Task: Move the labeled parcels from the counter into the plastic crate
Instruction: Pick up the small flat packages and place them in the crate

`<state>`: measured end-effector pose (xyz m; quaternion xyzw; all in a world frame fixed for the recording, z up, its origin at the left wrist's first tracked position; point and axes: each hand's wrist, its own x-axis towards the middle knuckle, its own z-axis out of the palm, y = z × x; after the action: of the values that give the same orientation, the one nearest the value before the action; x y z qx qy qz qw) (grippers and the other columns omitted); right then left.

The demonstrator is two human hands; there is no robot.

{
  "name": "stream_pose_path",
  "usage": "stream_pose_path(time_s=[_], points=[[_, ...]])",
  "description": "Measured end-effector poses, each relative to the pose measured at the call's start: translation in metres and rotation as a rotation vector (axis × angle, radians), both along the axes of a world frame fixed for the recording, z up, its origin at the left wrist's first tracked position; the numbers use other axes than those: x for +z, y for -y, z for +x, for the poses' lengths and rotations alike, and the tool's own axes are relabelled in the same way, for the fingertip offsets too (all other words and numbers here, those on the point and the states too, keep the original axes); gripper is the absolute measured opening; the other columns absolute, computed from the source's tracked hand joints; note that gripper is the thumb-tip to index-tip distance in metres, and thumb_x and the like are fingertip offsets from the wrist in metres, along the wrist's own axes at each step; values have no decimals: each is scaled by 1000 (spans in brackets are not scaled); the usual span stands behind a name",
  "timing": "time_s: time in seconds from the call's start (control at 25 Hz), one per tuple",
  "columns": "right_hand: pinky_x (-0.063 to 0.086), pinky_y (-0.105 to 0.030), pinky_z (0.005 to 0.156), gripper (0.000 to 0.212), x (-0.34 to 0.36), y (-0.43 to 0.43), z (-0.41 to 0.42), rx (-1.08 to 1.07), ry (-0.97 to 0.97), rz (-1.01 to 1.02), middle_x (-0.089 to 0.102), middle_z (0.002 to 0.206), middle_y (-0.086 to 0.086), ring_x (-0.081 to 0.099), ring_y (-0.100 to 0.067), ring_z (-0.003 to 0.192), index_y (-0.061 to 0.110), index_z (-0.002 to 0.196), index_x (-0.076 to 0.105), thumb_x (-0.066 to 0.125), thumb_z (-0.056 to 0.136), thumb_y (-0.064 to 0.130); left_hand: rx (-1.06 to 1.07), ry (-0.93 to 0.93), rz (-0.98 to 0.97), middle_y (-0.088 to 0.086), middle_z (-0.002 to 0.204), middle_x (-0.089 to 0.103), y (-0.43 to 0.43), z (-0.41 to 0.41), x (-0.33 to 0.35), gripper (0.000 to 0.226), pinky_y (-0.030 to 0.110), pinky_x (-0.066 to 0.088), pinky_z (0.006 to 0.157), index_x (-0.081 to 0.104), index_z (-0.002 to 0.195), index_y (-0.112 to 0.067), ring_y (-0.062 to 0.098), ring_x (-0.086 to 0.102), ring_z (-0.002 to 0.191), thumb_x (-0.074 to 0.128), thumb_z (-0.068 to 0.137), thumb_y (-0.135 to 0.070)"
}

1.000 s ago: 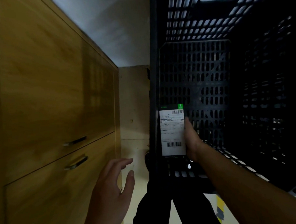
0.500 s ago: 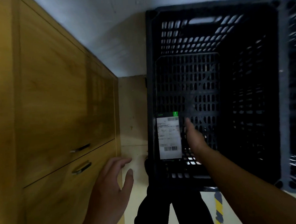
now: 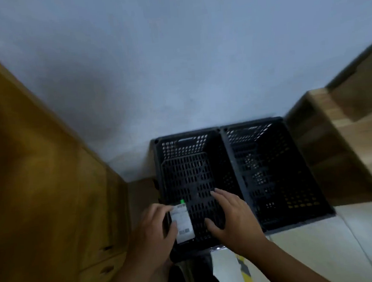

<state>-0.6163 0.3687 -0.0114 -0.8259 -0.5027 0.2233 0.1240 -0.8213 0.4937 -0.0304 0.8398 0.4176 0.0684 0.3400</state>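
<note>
A black plastic crate [image 3: 183, 145] stands on the floor against the wall. Inside it, at the near left corner, lies a dark parcel with a white shipping label [image 3: 183, 223] facing up. My left hand [image 3: 150, 230] hovers at the crate's near left rim with its fingers loosely bent; the thumb overlaps the label's edge in view, and I cannot see whether it touches. My right hand [image 3: 232, 217] hangs over the near part of the crate with fingers spread, holding nothing. The counter is out of sight.
A second black crate [image 3: 270, 168] stands right beside the first one. A wooden cabinet with drawers [image 3: 41, 195] rises on the left and a light wooden unit [image 3: 335, 152] on the right. Yellow-black tape [image 3: 244, 271] marks the floor near my legs [image 3: 190, 279].
My right hand has let go of the parcel, which now lies in the crate. My view has pulled up and back, showing both crates. My left hand has come over to the crate's rim.
</note>
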Motion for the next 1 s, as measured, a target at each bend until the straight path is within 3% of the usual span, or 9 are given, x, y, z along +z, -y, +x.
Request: stream_pose_path(time_s=[0.16,0.4,0.76,1.0], points=[[40,-36,112,63,77,28,5,-33,168,148,50,145,5,47,-17,135,23,144,50,57,92,57,-144,95,105,-20,121,48,4,32,56,30,27,44,96,56,126,-34,5,48,116,56,97,-42],[44,-28,105,56,138,87,30,-200,272,238,53,138,8,51,-12,126,24,139,53,59,92,55,-305,190,186,-23,126,45,34,94,104,36,29,42,104,52,131,-36,2,44,122,50,98,-49],[43,-23,104,56,170,207,97,-425,293,287,52,138,13,49,-6,127,27,142,49,58,94,52,-492,244,284,-26,124,44,138,188,136,35,22,37,104,52,131,-37,-1,44,120,51,97,-48],[39,-18,101,54,171,317,190,-499,251,330,52,139,14,47,-4,127,28,144,47,58,96,48,-513,258,366,-25,121,46,237,285,149,35,24,39,104,55,129,-34,-2,46,116,56,96,-45]])
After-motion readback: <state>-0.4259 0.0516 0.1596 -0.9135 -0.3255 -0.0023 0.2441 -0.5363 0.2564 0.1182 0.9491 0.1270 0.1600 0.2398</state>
